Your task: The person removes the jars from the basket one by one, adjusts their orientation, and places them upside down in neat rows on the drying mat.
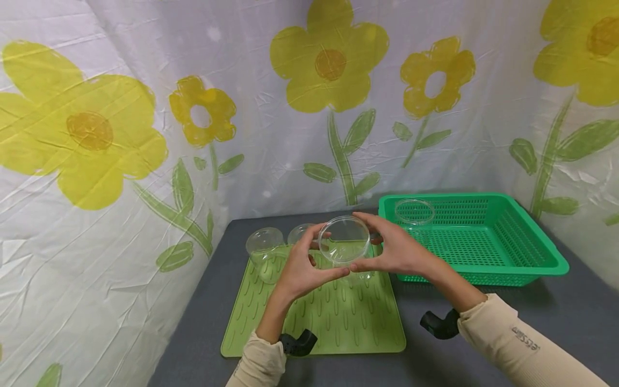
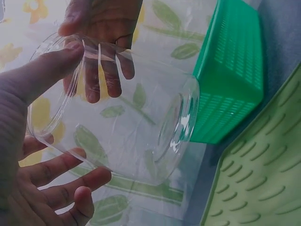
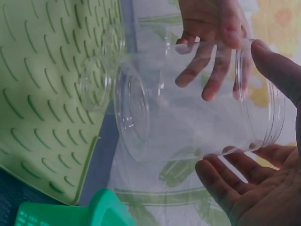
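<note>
White fabric, printed with yellow flowers, forms the backdrop curtain (image 1: pixel 263 161) across the upper part of the head view. Below it lies a dark grey bench (image 1: pixel 358 371), lower centre. On the bench, right of centre, sits a green perforated basket (image 1: pixel 483 275); a ribbed lime-green mat (image 1: pixel 338 322) lies flat at lower centre, to the basket's left.

Progress, judged solely from present positions: partway. One basket jar (image 1: pixel 419 229), clear, shows inside the basket at its left end. A clear left jar (image 1: pixel 266 258) stands upright on the mat's upper left, and a rear jar (image 1: pixel 299 234) shows just beside it, mostly screened by the left hand (image 1: pixel 302 269); its base is not visible. The held jar (image 1: pixel 344 242), also clear, is raised at the centre of the head view, over the mat's upper part, with its mouth turned toward the head camera and no lid seen on it. Handling of this jar appears unfinished, and those at the mat await attention or have had it; which, cannot be told.

Both hands are clasped on the held jar. The left hand curves about its left side, the right hand (image 1: pixel 394 247) about its right, neither closed tight. In the wrist views each thumb (image 2: pixel 66 56) bears on the rim, while fingers (image 3: pixel 214 176) spread along the wall. One left fingertip (image 2: pixel 83 195) appears clear of the wall.
</note>
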`<state>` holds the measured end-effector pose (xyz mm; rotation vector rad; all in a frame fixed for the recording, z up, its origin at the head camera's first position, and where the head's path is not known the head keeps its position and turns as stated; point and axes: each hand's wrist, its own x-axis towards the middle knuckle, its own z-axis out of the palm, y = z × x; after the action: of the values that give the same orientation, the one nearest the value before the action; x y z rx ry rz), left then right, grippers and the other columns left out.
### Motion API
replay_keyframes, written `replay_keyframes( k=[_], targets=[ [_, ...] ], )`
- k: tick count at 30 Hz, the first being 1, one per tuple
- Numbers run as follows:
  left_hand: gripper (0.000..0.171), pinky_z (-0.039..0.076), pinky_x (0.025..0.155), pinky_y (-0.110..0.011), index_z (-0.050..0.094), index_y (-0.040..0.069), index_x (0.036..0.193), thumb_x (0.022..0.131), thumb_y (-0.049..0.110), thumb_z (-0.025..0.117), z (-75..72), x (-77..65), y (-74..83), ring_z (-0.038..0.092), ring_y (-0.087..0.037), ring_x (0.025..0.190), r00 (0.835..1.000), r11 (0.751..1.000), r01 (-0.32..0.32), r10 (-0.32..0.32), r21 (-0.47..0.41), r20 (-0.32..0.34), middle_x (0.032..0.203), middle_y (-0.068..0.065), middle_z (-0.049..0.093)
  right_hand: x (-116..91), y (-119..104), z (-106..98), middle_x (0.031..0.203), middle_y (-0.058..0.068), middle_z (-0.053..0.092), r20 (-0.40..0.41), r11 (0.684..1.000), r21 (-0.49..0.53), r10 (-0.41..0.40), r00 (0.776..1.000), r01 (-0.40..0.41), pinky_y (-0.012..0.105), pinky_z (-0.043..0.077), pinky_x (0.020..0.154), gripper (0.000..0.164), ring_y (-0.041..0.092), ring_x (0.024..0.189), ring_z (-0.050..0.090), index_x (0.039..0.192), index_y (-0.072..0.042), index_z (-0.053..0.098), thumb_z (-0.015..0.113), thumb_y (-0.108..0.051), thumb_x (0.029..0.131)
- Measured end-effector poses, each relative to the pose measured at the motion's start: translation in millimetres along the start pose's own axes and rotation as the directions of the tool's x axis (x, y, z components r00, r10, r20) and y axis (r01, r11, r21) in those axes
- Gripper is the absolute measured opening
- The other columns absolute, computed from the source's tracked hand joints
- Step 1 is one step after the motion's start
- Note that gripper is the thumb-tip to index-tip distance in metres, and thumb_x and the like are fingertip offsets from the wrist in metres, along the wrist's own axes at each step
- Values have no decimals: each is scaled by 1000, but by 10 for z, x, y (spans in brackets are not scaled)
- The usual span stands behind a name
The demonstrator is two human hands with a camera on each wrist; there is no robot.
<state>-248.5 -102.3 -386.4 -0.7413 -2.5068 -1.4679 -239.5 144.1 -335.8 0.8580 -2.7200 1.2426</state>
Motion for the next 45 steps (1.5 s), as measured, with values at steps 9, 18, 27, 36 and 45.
replay_keyframes(
  k=[9, 18, 27, 36, 45],
  targets=[
    [89, 50, 67, -30, 39, 27, 154, 80, 26, 89, 43, -58, -80, 64, -28, 110, 999, 998, -15, 13, -55, -32, 140, -2, 60, -54, 65, 18, 156, 18, 44, -17, 999, 30, -34, 999, 34, 55, 51, 101, 98, 38, 130, 55, 158, -9, 34, 88, -32, 80],
    [89, 51, 70, -27, 39, 26, 155, 81, 17, 87, 85, -115, -156, 64, -34, 111, 995, 983, -44, 28, -180, -90, 141, -15, 58, -100, 226, 94, 156, 17, 45, -27, 999, 30, -30, 999, 31, 59, 47, 105, 95, 41, 137, 50, 156, -9, 37, 88, -36, 81],
    [91, 53, 72, -24, 33, 18, 157, 83, 26, 86, 145, -151, -212, 62, -41, 119, 997, 946, -64, 46, -317, -65, 144, -17, 54, -123, 335, 236, 150, 11, 51, -89, 998, 26, -55, 994, 58, 57, 47, 104, 92, 37, 132, 53, 155, -14, 43, 89, -38, 78],
    [93, 53, 74, -25, 30, 16, 159, 85, 28, 85, 186, -171, -244, 60, -43, 121, 998, 935, -60, 48, -350, -43, 148, -22, 49, -141, 365, 288, 149, 12, 53, -115, 997, 18, -68, 991, 70, 57, 48, 102, 89, 34, 129, 56, 154, -14, 44, 88, -36, 80],
    [94, 55, 76, -26, 29, 15, 159, 85, 33, 85, 197, -192, -283, 60, -41, 123, 999, 932, -47, 50, -358, 0, 149, -16, 50, -175, 410, 320, 147, 11, 54, -125, 997, 10, -72, 989, 74, 58, 48, 101, 87, 35, 127, 56, 153, -16, 46, 88, -38, 80]
  ],
)
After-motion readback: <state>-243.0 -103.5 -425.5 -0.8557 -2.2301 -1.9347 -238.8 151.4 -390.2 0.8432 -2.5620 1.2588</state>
